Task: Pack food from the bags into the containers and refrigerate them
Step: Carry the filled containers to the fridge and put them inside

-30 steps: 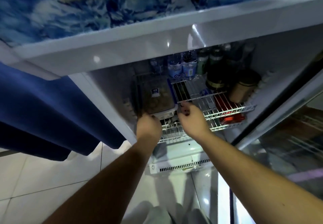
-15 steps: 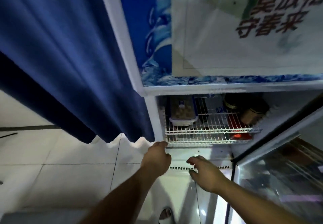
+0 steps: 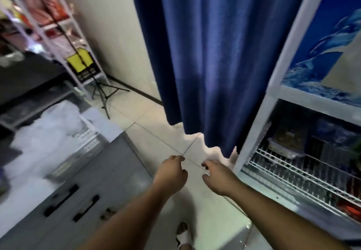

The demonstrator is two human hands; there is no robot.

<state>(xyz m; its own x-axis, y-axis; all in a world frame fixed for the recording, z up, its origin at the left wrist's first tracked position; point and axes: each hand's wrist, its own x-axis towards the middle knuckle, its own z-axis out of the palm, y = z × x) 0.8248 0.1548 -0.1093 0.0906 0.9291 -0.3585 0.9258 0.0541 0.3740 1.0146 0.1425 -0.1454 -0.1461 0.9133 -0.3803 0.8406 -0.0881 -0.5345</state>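
Note:
A clear food container (image 3: 287, 142) filled with brownish food sits on the white wire shelf (image 3: 289, 168) inside the open fridge (image 3: 252, 132) at the right. My left hand (image 3: 171, 170) and my right hand (image 3: 217, 174) hang in front of me over the tiled floor, both empty with loosely curled fingers, well clear of the fridge. A white plastic bag (image 3: 56, 120) lies on the counter at the left, next to a clear tray (image 3: 78, 150).
A blue curtain (image 3: 211, 54) hangs between the wall and the fridge. A grey cabinet (image 3: 82, 197) with black handles stands at the lower left. A white rack (image 3: 58, 27) and a black tripod (image 3: 103, 89) stand at the back left. My foot (image 3: 183, 236) is below.
Both hands let go of the container on the fridge shelf and drew back. My view swung left, away from the fridge toward the counter and cabinet.

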